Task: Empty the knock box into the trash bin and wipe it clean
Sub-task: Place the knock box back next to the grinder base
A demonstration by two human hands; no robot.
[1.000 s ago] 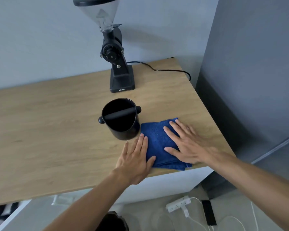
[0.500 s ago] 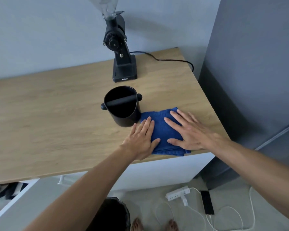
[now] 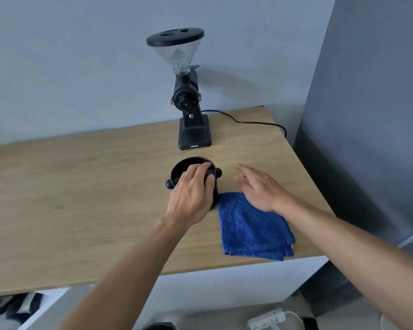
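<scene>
The black knock box (image 3: 177, 171) stands upright on the wooden counter (image 3: 81, 198), near its right end. My left hand (image 3: 193, 194) lies over its top, fingers curled around the cross bar and near rim. A folded blue towel (image 3: 253, 229) lies flat just right of the box, near the counter's front edge. My right hand (image 3: 260, 186) hovers above the towel's far corner, fingers spread, holding nothing. The inside of the box is mostly hidden by my left hand. A dark rim of the trash bin (image 3: 159, 327) peeks in at the bottom edge.
A black coffee grinder (image 3: 188, 101) with a clear hopper stands behind the box by the wall, its cable (image 3: 248, 121) trailing right. A grey cabinet (image 3: 367, 115) bounds the counter's right side. A white power strip (image 3: 267, 320) lies on the floor below.
Both hands have left the towel. My left hand moved up onto the knock box and closed around its bar. My right hand lifted off the towel. The camera tilted upward.
</scene>
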